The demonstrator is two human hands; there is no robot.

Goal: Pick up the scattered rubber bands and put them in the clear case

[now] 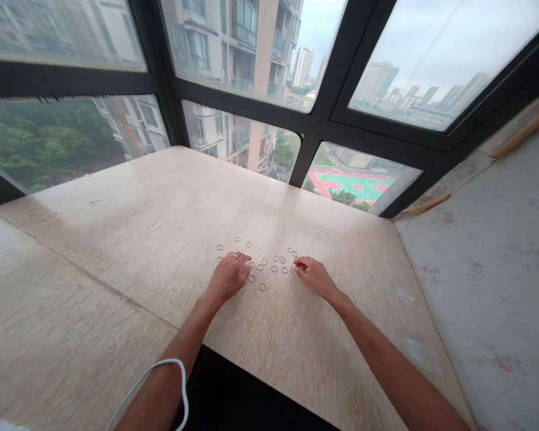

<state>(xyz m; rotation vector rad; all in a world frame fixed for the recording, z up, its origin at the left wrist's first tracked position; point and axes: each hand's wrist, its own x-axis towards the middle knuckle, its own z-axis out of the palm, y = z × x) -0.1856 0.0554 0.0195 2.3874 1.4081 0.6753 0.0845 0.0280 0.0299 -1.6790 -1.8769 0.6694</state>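
Several thin coloured rings lie scattered on the pale marble sill, among them a yellow ring [263, 287], a dark ring [251, 279] and a pink ring [284, 270]. My left hand [231, 274] rests over the left part of the group, fingers apart, with a ring on one finger; loose rings show around its fingertips. At the group's right edge is my right hand [313, 276], its fingers curled together close to the surface. Whatever those fingertips hold, if anything, is too small to make out.
A white cable [183, 383] loops over my left forearm. Dark window frames [247, 114] border the sill [139, 239] at the back. On the right stands a flowered wall [489, 287]. A seam crosses the stone at left.
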